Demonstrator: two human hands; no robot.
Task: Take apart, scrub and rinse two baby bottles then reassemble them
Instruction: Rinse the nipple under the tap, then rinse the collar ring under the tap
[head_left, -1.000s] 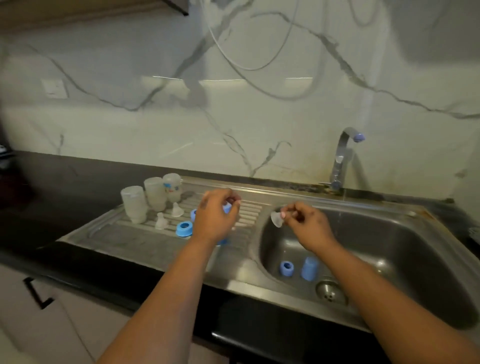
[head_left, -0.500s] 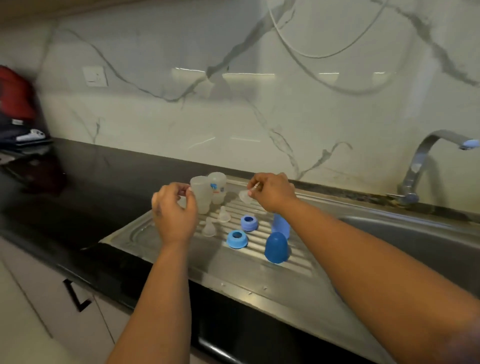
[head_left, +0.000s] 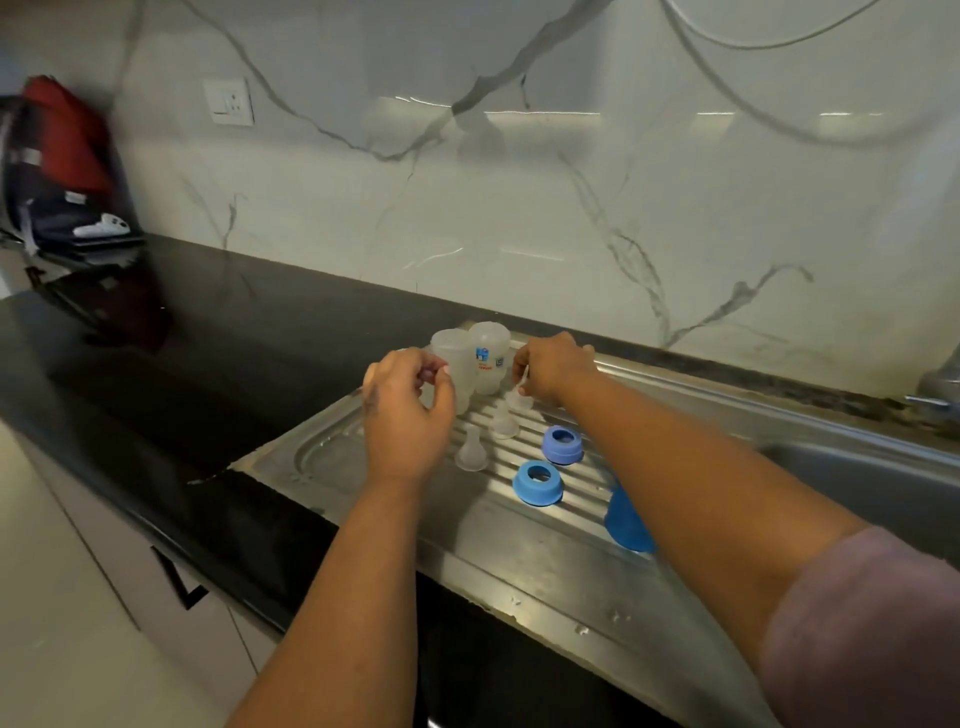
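**Parts washed, reassembly not begun**

Head view: bottles (head_left: 470, 364) stand at the drainboard's (head_left: 519, 561) far edge, rings (head_left: 537, 482) mid-board. Right hand (head_left: 553, 368) pinches a clear teat (head_left: 521, 396); left hand (head_left: 408, 415) curls, grip unclear

Home kitchen: steel drainboard (head_left: 363, 462), marble backsplash (head_left: 571, 208)

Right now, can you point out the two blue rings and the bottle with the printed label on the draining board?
nearer blue ring (head_left: 537, 483): head view, on its front wall below the hole.
farther blue ring (head_left: 562, 446): head view, on its outer wall.
labelled bottle (head_left: 491, 364): head view, on the printed label.
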